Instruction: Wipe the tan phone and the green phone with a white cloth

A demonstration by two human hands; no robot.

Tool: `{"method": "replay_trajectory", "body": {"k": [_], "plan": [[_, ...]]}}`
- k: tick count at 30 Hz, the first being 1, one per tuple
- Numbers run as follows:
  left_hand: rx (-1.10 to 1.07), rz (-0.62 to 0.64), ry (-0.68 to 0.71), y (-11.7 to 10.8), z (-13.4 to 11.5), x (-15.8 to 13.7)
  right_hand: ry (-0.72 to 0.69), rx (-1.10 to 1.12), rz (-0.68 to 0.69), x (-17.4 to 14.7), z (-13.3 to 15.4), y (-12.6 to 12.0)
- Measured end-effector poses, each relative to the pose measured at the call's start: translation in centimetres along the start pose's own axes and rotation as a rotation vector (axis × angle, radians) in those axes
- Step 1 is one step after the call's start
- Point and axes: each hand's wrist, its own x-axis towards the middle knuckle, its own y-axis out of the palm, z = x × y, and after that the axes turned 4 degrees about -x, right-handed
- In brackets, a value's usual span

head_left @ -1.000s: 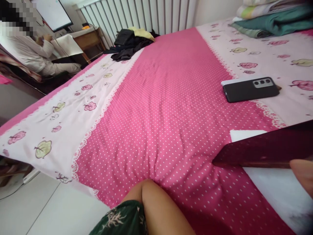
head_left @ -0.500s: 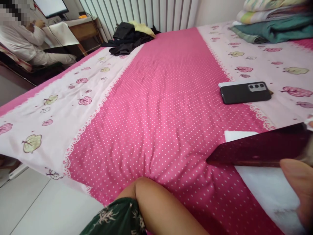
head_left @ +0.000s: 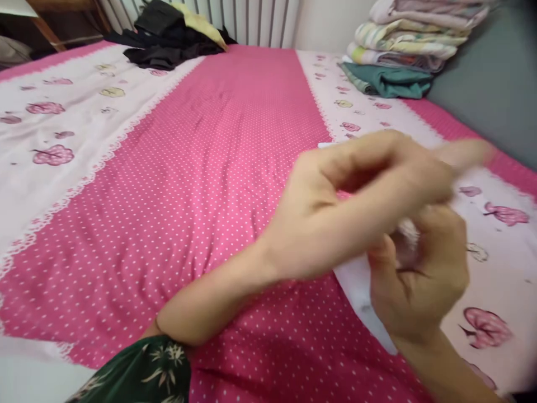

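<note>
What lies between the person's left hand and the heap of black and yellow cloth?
In the head view, white-dotted pink bedspread cloth lies between the left hand and the heap of black and yellow cloth.

A pink-and-white bed (head_left: 201,168) is carrying dark clothes (head_left: 165,33) and a yellow cloth (head_left: 203,27) heaped toward its far left — folded fabrics (head_left: 406,42) are standing stacked at far right, and a flat white sheet (head_left: 354,285) is lying nearer, partly hidden.

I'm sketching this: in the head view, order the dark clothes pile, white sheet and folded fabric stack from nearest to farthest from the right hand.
1. White sheet, right of centre.
2. Folded fabric stack, far right.
3. Dark clothes pile, far left.
</note>
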Motion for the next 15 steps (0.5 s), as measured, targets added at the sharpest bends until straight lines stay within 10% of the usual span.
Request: {"method": "replay_trajectory", "body": {"k": [3, 15], "plan": [[-0.017, -0.064, 0.147, -0.7, 1.7, 1.7, -0.048, -0.008, -0.046, 0.2, 1.0, -0.3], [-0.152, 0.322, 0.0, 0.9, 9.5, 2.3, -0.092, -0.104, -0.069, 0.1, 1.2, 0.2]]}}
